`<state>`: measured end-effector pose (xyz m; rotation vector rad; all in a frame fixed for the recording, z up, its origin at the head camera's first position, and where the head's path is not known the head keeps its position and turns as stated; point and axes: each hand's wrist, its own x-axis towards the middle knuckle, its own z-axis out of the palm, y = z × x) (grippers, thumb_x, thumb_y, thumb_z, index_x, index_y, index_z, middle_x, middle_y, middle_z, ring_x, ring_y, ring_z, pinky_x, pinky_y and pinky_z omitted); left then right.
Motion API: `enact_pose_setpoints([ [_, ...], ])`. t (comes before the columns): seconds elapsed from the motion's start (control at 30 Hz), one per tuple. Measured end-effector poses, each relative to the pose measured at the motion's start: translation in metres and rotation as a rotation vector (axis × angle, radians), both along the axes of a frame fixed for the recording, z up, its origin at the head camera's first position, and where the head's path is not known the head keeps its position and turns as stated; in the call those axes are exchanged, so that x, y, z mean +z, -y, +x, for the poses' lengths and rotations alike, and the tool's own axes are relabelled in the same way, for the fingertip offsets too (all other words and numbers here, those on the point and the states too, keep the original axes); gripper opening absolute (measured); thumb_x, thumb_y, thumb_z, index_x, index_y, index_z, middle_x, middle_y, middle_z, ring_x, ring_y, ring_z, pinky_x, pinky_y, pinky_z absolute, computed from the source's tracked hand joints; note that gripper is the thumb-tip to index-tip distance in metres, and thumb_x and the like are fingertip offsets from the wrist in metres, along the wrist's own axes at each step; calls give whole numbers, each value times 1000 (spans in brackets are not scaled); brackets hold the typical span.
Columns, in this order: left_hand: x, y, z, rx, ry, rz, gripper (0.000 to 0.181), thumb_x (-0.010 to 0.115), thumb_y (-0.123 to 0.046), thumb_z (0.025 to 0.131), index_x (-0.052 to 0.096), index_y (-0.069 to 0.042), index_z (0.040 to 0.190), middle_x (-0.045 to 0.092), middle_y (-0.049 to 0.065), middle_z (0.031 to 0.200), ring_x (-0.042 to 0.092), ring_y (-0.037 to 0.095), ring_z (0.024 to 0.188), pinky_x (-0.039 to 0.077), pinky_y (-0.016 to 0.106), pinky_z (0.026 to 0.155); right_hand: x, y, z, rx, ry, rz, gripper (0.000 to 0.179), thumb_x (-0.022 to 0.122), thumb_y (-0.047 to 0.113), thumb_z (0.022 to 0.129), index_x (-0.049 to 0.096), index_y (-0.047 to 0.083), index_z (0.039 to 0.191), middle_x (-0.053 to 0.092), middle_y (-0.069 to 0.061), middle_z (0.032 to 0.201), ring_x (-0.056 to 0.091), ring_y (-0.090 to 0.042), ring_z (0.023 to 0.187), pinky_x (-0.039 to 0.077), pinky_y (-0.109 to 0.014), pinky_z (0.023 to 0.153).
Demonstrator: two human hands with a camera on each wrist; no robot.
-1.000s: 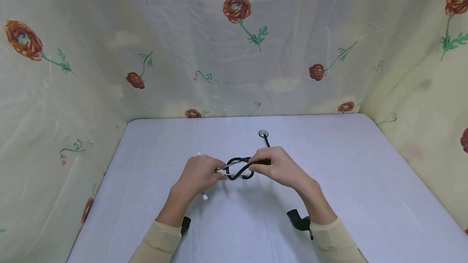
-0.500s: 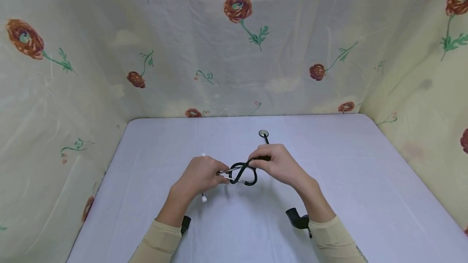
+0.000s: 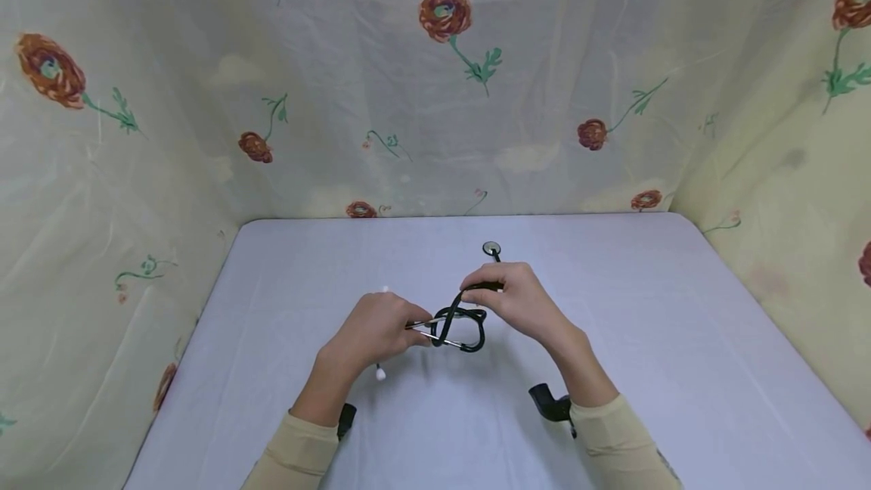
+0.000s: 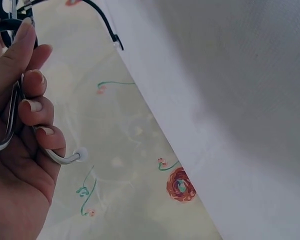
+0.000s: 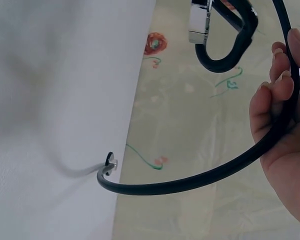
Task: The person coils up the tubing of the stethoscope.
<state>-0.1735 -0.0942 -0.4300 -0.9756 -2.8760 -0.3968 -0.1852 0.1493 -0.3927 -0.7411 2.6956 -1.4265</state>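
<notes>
A stethoscope with black tubing (image 3: pixel 454 310) hangs between both hands above the white-covered table. My left hand (image 3: pixel 382 327) grips its metal ear tubes; in the left wrist view the fingers curl round them, and one pale ear tip (image 4: pixel 81 153) sticks out past the little finger. Farther right, my right hand (image 3: pixel 516 301) pinches the black tube, which runs across the palm in the right wrist view. Beyond that hand is the round chest piece (image 3: pixel 491 249), at the tube's far end. Between the hands the tubing crosses over itself in a loop. Part of the tube is hidden behind my right fingers.
The table (image 3: pixel 306 263) has a white cover and rounded far corners. Floral curtains (image 3: pixel 340 82) enclose its back and sides. A black curved piece (image 3: pixel 550 403) sits at the right wrist, and another dark piece (image 3: pixel 346 420) at the left.
My right hand has moved slightly away from me, drawing the tube up out of the loop. My left hand and the loop have shifted a little right and nearer.
</notes>
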Motion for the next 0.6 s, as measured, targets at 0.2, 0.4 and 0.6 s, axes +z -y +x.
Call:
enact_pose_setpoints([
  [0.2,1,0,2,-17,1,34,18,80,-44,78,76,-31,90,69,-20,72,52,-2,61,39,20,55,-3,1,-4,-12,-7,-4,8,77,19,87,77,18,95,75,1,94,66,-14,86,54,-28,74],
  [0.4,2,0,4,-25,-11,44,19,80,-45,78,76,-31,90,70,-20,74,53,-4,61,39,20,55,-3,1,-6,-29,14,5,10,77,21,87,77,19,96,75,0,97,66,-16,88,54,-29,75],
  [0.6,7,-2,6,-53,-34,59,16,80,-43,79,75,-31,88,69,-21,72,50,-3,58,38,19,53,-6,-1,-11,-40,35,0,12,77,21,87,77,17,98,75,-2,99,66,-16,89,55,-29,76],
])
